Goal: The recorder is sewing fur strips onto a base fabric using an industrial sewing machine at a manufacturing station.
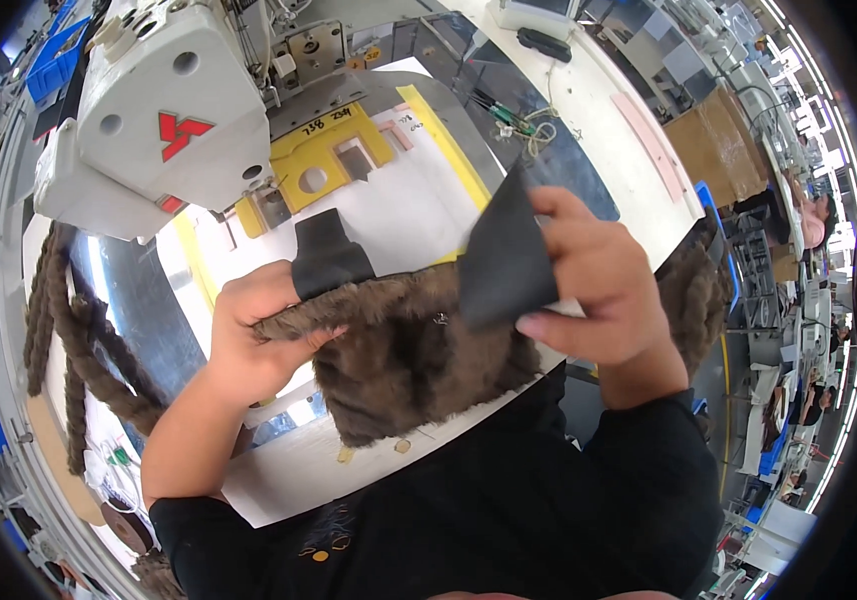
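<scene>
My left hand (264, 335) grips the top edge of a brown fur piece (414, 375), next to a small black piece (329, 255) that lies over the white sheet. My right hand (589, 290) holds a larger dark, smooth flap (504, 260) raised at the fur piece's right, pinched between thumb and fingers. Behind them sits a sewing template with yellow edging and pink-beige cut-outs (314, 155) on a white sheet (404, 210), below the needle area of a white sewing machine (149, 110).
Brown fur strips (109, 365) hang over the left side of the table; more fur (699, 290) lies at the right. Green-handled snips (504, 120), a black tool (544, 42) and a pink strip (649, 150) are at the back right. A cardboard box (709, 145) and a co-worker (814, 215) are farther right.
</scene>
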The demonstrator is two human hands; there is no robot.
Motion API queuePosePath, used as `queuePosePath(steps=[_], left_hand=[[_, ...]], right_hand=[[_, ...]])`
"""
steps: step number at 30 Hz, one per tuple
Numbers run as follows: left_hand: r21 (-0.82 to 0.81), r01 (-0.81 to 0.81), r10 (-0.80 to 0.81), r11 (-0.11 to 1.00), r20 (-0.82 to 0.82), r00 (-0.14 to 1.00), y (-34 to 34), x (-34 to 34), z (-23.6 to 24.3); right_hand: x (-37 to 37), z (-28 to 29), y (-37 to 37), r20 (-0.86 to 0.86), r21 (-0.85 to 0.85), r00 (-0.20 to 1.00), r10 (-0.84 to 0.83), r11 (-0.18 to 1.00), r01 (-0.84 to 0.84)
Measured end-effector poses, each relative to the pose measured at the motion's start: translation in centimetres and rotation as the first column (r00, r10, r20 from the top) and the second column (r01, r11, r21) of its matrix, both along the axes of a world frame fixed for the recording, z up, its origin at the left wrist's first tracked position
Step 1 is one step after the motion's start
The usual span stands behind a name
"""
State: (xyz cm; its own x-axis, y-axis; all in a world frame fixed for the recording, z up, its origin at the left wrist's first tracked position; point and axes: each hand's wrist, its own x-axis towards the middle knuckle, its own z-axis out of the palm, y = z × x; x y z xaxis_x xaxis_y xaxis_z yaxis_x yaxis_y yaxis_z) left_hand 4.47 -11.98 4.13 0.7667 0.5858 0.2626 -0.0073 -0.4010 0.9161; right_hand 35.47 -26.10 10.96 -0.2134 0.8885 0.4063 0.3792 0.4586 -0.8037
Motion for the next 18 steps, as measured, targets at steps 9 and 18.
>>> queuePosePath(steps=[9, 18], left_hand=[[0.128, -0.106, 0.101, 0.986, 0.044, 0.994, -0.6, -0.7, 0.5], [0.602, 0.044, -0.266, 0.797, 0.284, 0.921, 0.5, -0.6, 0.5]], right_hand=[[-0.6, -1.9, -0.7, -0.108, -0.077, 0.977, -0.184, 0.981, 0.177], [-0.6, -0.6, -1.8, 0.015, 0.235, 0.998, -0.068, 0.970, 0.062]])
